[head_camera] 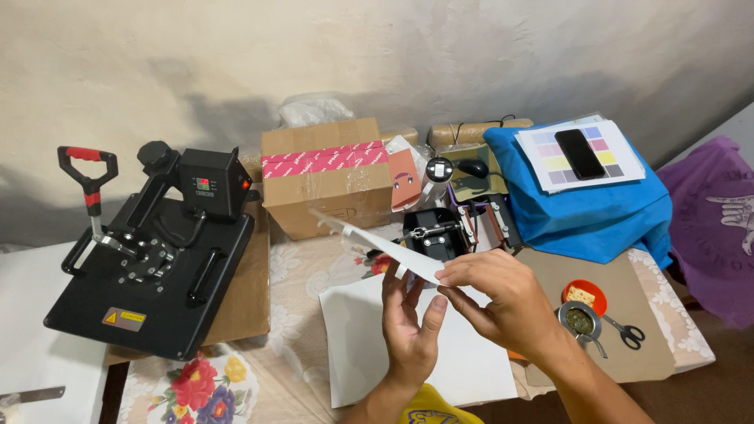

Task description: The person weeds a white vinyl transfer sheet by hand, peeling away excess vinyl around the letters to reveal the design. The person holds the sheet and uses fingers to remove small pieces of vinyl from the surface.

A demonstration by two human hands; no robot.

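Note:
Both my hands hold one white sheet (369, 239) up over the table, seen nearly edge-on and tilted toward the upper left. My left hand (410, 326) supports it from below with the palm facing me. My right hand (495, 302) pinches its near right corner from above. Beneath them a larger white sheet (357, 345) lies flat on the patterned tablecloth. A black heat press (153, 259) with a red-gripped handle stands to the left.
A taped cardboard box (326, 177) sits at the back. Beside it are a small black mug press (448, 232), a blue cloth (589, 204) bearing a colour-swatch page and a phone (580, 153), scissors (626, 332), a strainer (581, 322), and a purple garment (719, 228).

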